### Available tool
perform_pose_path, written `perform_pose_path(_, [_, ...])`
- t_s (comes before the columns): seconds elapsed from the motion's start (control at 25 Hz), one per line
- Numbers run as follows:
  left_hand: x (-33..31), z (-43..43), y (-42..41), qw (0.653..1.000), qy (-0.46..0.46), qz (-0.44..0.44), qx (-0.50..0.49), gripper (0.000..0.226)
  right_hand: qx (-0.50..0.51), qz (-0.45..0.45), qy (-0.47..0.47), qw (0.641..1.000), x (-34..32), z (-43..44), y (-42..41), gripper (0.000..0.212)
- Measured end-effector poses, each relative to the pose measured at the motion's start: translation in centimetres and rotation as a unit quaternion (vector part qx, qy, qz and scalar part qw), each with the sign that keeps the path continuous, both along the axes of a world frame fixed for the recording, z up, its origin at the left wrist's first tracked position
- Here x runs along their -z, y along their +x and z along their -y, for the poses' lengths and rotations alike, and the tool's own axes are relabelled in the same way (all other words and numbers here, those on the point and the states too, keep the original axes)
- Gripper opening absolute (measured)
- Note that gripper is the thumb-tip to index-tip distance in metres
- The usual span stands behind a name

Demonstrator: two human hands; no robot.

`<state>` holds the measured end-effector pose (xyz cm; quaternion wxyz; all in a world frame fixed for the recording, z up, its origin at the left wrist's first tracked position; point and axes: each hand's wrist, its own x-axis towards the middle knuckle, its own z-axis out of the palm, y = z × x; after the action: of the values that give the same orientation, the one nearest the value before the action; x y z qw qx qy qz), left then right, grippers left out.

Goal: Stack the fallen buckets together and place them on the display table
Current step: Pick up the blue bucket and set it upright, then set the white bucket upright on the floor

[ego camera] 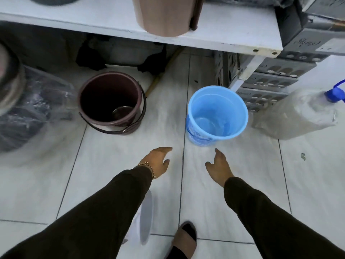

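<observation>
- Nearest to us, a foot in a brown sandal (184, 240) stands on the pale tiled floor (233, 193), and both our arms reach forward in dark sleeves
- Our left hand (157, 161) hangs palm down above the floor, a thin gold bracelet (147, 166) at the wrist; its fingers are loosely spread and slightly curled, holding nothing and touching nothing
- Our right hand (220, 166) is likewise empty, thumb out to the side, fingers extended and a little apart, their tips pointing at the bucket ahead but clear of it
- Just beyond the right hand the light blue bucket (217, 114) sits on the floor, mouth turned up towards us, a printed label on its left side
- To the left, well apart from it, the dark maroon bucket (111, 102) sits the same way, its handle dropped down around the near rim
- A clear plastic-wrapped bundle (33, 109) lies at far left; a wrapped item with a blue cap (298, 113) lies at right beside grey crates (267, 90)
- Farthest, the white display table (74, 21) spans the top, with a tan bin (164, 15) standing on it
</observation>
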<state>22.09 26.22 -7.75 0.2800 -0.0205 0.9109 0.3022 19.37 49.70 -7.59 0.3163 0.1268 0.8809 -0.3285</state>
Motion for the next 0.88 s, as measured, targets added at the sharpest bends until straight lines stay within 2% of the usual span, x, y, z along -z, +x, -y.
perform_pose_path(0.12, [2.1, 2.9, 7.6, 0.978, -0.089, 0.041, 0.186, 0.061, -0.068, 0.134, -0.025, 0.988, 2.4, 4.6, 9.0, 0.069])
perform_pose_path(0.2, [4.6, 4.2, 12.6, 0.921, -0.174, 0.038, 0.346, 0.062, -0.095, 0.211, -0.045, 0.972, 5.2, 7.8, 15.6, 0.068])
perform_pose_path(0.28, [7.4, 5.5, 16.3, 0.858, -0.24, 0.007, 0.454, 0.052, -0.132, 0.245, -0.066, 0.958, 8.7, 11.0, 21.6, 0.067])
perform_pose_path(0.4, [10.2, 7.2, 18.0, 0.807, -0.248, -0.116, 0.523, 0.036, -0.13, 0.21, -0.111, 0.963, 12.8, 14.9, 27.8, 0.047])
perform_pose_path(0.48, [10.5, 8.4, 17.6, 0.767, -0.247, -0.179, 0.565, 0.029, -0.105, 0.14, -0.115, 0.978, 13.6, 16.3, 28.8, 0.031])
perform_pose_path(0.52, [10.0, 9.3, 17.2, 0.76, -0.244, -0.196, 0.57, 0.027, -0.107, 0.098, -0.112, 0.983, 13.3, 16.6, 28.7, 0.027])
perform_pose_path(0.6, [8.2, 11.2, 16.1, 0.78, -0.228, -0.217, 0.541, 0.027, -0.133, 0.01, -0.099, 0.986, 12.0, 16.3, 27.3, 0.022])
perform_pose_path(0.68, [5.9, 12.7, 15.1, 0.813, -0.217, -0.203, 0.501, 0.031, -0.224, -0.086, -0.036, 0.97, 10.5, 15.0, 24.8, 0.021])
perform_pose_path(0.72, [5.5, 13.3, 14.9, 0.829, -0.213, -0.186, 0.482, 0.035, -0.295, -0.139, 0.015, 0.945, 10.0, 14.2, 23.4, 0.022])
perform_pose_path(0.8, [5.7, 13.5, 15.0, 0.851, -0.236, -0.128, 0.451, 0.043, -0.423, -0.217, 0.108, 0.873, 9.9, 12.8, 20.6, 0.021])
perform_pose_path(0.88, [6.8, 12.5, 15.4, 0.864, -0.268, -0.115, 0.411, 0.044, -0.5, -0.212, 0.185, 0.819, 10.5, 12.1, 18.6, 0.018])
